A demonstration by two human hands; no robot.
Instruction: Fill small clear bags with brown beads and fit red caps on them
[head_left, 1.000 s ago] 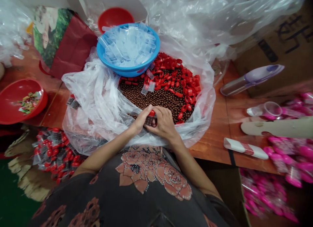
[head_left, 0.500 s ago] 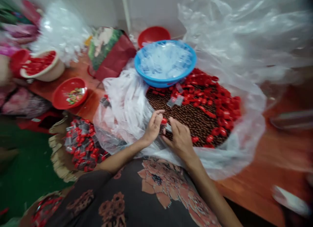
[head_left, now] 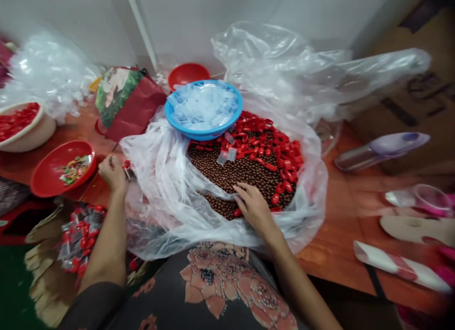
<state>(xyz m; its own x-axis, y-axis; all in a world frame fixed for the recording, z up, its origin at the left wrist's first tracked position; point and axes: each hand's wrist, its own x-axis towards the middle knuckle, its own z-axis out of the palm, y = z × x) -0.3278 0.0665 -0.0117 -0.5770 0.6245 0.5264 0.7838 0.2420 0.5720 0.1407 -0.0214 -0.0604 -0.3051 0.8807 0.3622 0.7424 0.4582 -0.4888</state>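
Note:
A big clear plastic bag [head_left: 167, 178] lies spread on the wooden table, full of small brown beads [head_left: 238, 173] with red caps [head_left: 280, 150] heaped at the far right. My right hand [head_left: 250, 206] rests on the beads at the near edge, fingers curled; what it holds is hidden. My left hand [head_left: 113, 171] is out to the left of the bag, over the table's edge, closed on a small red-capped packet [head_left: 127, 168]. A blue bowl [head_left: 203, 128] of clear plastic pieces sits on the bag's far side.
A red bowl [head_left: 50, 178] with coloured bits stands at the left, a cream bowl [head_left: 30, 133] of red caps beyond it. Filled red-capped packets [head_left: 80, 233] lie in a basket below the table. A red bag [head_left: 133, 105], a purple scoop [head_left: 384, 147] and pink items are around.
My hands, together over the beads, have parted: the left has swung out to the left with the packet, the right has dropped onto the beads. The camera has turned.

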